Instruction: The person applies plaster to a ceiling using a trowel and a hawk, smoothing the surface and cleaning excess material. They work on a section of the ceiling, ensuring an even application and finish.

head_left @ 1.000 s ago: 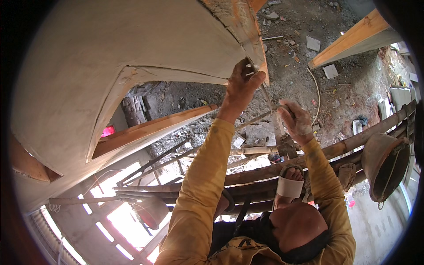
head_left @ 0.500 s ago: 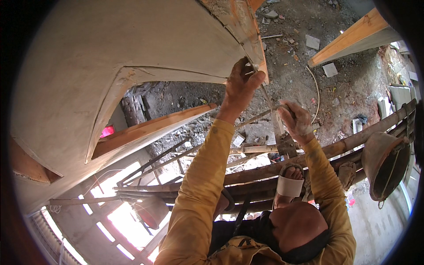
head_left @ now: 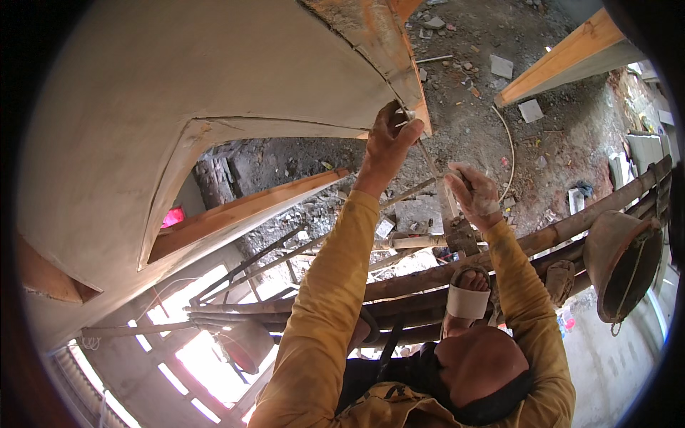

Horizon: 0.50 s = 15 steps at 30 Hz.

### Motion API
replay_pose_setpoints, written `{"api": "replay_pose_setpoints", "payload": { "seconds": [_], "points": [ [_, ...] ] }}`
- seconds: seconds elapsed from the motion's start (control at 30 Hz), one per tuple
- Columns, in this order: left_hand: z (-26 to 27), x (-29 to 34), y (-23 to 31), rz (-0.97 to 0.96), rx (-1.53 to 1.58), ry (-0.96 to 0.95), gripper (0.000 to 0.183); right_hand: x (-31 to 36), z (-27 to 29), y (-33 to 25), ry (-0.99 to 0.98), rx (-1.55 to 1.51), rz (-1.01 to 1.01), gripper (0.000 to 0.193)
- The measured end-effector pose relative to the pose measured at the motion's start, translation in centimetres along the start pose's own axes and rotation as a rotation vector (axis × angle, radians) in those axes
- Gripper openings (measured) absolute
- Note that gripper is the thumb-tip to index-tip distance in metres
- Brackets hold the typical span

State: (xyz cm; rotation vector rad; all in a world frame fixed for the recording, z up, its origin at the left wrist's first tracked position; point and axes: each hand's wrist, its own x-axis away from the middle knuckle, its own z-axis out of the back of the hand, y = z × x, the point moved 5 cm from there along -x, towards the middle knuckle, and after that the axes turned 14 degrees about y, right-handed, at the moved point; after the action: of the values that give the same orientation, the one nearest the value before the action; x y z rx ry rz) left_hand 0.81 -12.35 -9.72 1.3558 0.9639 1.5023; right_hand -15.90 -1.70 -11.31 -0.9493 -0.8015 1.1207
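Observation:
My left hand [head_left: 387, 151] is raised at the lower corner of a pale plastered panel [head_left: 235, 64], beside its wooden edge [head_left: 410, 78]. Its fingers are closed around a small whitish piece [head_left: 405, 118] whose kind I cannot make out. From below these fingers a thin brown strip [head_left: 429, 158] slants down toward my right hand. My right hand [head_left: 477, 196], dusted with pale powder, is near the strip's lower end. Its thumb and forefinger are apart, with nothing visible between them. Both forearms wear yellow sleeves.
Bamboo poles [head_left: 564, 232] run across below me, where a sandalled foot [head_left: 469, 299] rests. A bucket [head_left: 619, 264] hangs at the right, and another bucket [head_left: 246, 346] at the lower left. Wooden-edged slabs [head_left: 564, 60] jut out nearby. Rubble [head_left: 457, 78] covers the ground below.
My right hand's fingers have come off the strip's lower end and spread apart, and the hand has shifted slightly. My left hand has moved slightly downward along the panel edge, still closed.

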Motion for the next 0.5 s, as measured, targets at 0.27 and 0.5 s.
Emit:
{"api": "replay_pose_setpoints", "payload": {
  "seconds": [0.27, 0.5],
  "points": [
    [-0.2, -0.4, -1.3, 0.015, 0.011, 0.014, 0.07, 0.1, -0.4, 0.9, 0.037, -0.043, 0.049, 0.035],
    [-0.5, -1.1, -4.1, 0.115, 0.001, -0.033, 0.054, 0.4, -1.3, 3.5, 0.024, -0.012, -0.047, 0.034]
  ]
}}
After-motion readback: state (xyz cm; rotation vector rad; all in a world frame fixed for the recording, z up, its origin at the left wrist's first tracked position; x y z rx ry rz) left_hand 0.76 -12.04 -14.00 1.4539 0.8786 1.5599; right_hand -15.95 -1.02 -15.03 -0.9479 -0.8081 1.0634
